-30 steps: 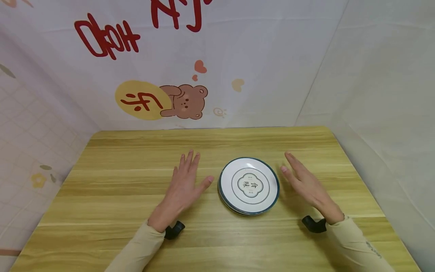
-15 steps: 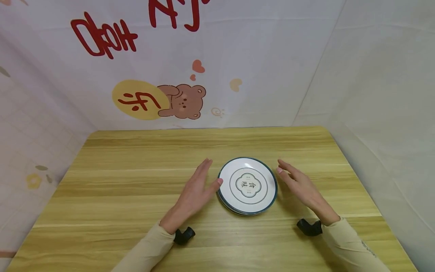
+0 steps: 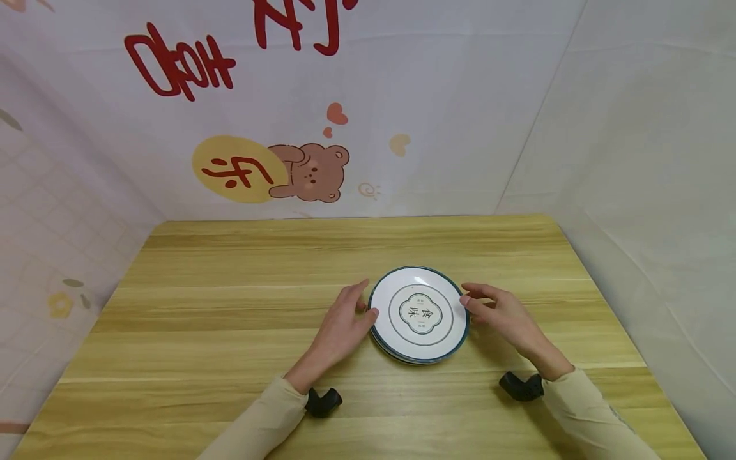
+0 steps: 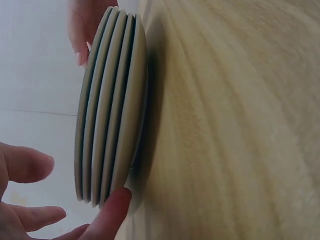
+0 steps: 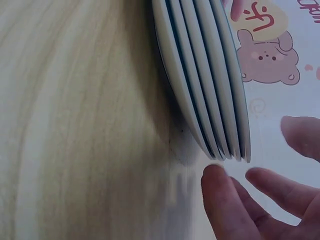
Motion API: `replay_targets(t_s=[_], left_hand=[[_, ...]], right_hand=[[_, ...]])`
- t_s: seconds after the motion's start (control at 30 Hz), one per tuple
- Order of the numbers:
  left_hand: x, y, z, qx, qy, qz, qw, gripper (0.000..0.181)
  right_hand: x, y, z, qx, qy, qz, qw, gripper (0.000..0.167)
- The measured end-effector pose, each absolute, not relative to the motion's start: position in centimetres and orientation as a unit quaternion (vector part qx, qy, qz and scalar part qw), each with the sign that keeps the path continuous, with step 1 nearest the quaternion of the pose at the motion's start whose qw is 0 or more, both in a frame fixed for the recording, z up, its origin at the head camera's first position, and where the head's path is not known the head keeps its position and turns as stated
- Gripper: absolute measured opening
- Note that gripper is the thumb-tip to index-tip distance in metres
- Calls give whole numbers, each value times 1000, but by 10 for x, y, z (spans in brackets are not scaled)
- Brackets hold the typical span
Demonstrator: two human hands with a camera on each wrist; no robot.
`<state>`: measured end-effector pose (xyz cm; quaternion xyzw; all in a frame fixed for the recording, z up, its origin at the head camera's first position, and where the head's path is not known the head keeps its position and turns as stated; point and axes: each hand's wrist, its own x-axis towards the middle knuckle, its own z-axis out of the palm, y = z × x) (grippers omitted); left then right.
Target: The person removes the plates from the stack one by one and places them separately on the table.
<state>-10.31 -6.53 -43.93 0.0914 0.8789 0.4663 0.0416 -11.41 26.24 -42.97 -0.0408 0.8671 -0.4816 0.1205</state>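
A stack of several white plates (image 3: pixel 444 332) with dark teal rims sits on the wooden table, the top one bearing a flower-shaped emblem with characters. Seen from the side, the stacked plates (image 4: pixel 107 110) nest closely. At the stack's left edge is my left hand (image 3: pixel 339 326), its thumb over the rim in the head view; in the left wrist view one fingertip meets or nearly meets the lowest rim, while the thumb is apart. Beside the right edge, my right hand (image 3: pixel 508 319) has relaxed, slightly bent fingers; in the right wrist view these fingers (image 5: pixel 227 202) stand just short of the rims.
The wooden table (image 3: pixel 230 268) extends around the stack on all sides. White cloth walls (image 3: pixel 437 96), printed with a bear and red characters, stand behind and at the sides. Black curved pieces (image 3: pixel 324 403) sit at both wrists.
My left hand has moved right to the stack's edge, its spread fingers drawing together and bending. The right hand has come slightly inward, fingers lower and more bent. The plates have stayed put.
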Motion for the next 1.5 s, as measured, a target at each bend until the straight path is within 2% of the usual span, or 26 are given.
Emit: replay_targets(t_s=[0.63,1.13,1.5], left_hand=[[-106,-66,-450,90,861,497,64,50],[-102,-67,-451,84,827,548,89,49],[-101,-68,-452,105,862,493,48,48]], right_hand=[[-120,255,-433,-32,867,-484,118,48],[-122,253,-432,-44,890,-441,105,42],[-121,256,-425,-39,887,-447,109,43]])
